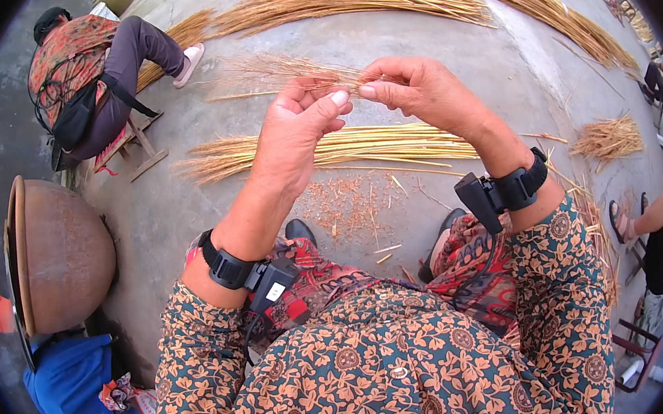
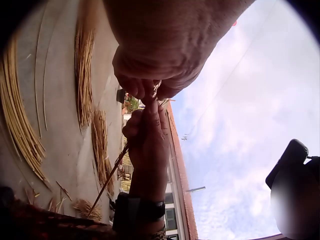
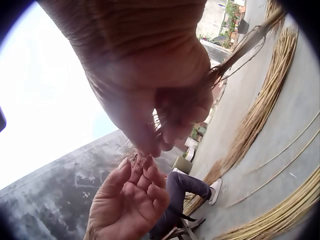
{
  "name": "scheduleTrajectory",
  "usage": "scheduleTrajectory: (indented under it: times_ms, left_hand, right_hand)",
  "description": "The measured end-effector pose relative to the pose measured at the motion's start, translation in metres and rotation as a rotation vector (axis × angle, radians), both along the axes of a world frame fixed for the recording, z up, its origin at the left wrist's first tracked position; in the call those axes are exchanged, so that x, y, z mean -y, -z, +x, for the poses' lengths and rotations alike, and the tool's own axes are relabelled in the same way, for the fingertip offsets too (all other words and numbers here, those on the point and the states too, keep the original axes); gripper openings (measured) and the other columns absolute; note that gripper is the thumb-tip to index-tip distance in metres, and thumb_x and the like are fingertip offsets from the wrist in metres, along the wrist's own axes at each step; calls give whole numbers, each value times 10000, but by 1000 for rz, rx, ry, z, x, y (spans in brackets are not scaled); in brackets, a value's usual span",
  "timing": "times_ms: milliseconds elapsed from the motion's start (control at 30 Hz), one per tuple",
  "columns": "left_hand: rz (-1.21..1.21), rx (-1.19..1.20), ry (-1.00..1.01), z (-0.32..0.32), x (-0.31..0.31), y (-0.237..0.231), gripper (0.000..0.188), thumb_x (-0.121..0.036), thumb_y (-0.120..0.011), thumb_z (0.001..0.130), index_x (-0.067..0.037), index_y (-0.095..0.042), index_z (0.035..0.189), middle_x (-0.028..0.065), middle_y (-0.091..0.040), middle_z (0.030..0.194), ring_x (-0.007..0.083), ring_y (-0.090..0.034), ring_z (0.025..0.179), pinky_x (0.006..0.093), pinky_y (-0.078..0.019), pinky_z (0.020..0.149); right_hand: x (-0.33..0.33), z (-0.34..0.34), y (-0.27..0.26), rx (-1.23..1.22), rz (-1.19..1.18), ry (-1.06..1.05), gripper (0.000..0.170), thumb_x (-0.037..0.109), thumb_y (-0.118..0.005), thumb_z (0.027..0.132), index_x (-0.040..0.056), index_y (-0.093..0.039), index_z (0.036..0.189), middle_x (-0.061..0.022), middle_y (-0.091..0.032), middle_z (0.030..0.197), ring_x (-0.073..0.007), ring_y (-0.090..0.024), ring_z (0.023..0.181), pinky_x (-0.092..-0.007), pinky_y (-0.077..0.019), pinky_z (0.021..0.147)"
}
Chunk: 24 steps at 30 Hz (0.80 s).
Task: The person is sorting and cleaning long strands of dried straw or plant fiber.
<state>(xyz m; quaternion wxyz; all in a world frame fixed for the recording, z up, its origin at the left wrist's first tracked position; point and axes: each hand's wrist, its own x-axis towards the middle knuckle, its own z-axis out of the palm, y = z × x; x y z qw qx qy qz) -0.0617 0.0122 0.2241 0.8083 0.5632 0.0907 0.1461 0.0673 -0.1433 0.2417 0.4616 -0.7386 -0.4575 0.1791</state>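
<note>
Both hands are raised in front of the chest around one sorghum stalk, its wispy reddish head (image 1: 261,64) spreading leftward in the head view. My right hand (image 1: 431,97) grips the stalk close below the head. The lower stalk (image 3: 248,44) sticks out past that hand's heel in the right wrist view. Thumb and fingertips of my left hand (image 1: 297,128) pinch the reddish strands beside the right fingertips. Palm and curled fingers of the left hand (image 3: 131,200) face up in the right wrist view. Fingers partly hide the strands.
Sorghum stalks (image 1: 401,146) lie in a bundle on the concrete, near scattered reddish husks (image 1: 352,205). Longer bundles (image 1: 351,0) lie farther off, a short pile (image 1: 608,139) at right. A person (image 1: 73,74) sits at left above a large clay pot (image 1: 67,257).
</note>
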Motion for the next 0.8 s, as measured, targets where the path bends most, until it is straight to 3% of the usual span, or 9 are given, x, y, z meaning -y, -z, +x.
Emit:
scheduleTrajectory:
  times_ms: [133,233,333,600,800]
  left_hand:
    - [41,-80,-116,-6,-10,3,258,-150,-694,825,-63,-573,1036,28,-619,902,135,-618,828,262,-484,694]
    - [20,-114,-98,-9,-17,4,245,-172,-691,827,-63,-574,1012,13,-614,844,124,-616,786,239,-472,655]
    - [6,-126,-85,-10,-17,-1,225,-179,-680,834,-62,-577,997,9,-614,812,114,-608,750,227,-462,617]
    - [44,-179,-102,-5,-19,0,158,-154,-658,843,-43,-615,948,18,-614,768,94,-591,673,203,-437,541]
    - [260,-243,-76,-6,-20,-4,164,-148,-645,852,-22,-621,954,21,-622,758,76,-586,622,176,-416,515]
  right_hand:
    - [3,5,5,251,45,54,257,322,-657,852,89,-678,959,-61,-605,668,-151,-535,605,-300,-442,563]
    - [6,4,1,214,-15,81,253,327,-660,844,106,-678,965,-87,-619,687,-184,-551,607,-320,-447,569]
    - [7,3,-1,284,-27,89,247,275,-641,881,49,-664,977,-1,-567,672,-89,-477,630,-249,-408,562]
    - [6,5,-2,407,-22,100,237,276,-657,859,69,-667,975,-68,-594,656,-135,-525,600,-281,-432,552]
    - [9,6,-3,439,-49,92,243,280,-661,853,66,-668,969,-77,-610,678,-149,-538,604,-285,-438,558]
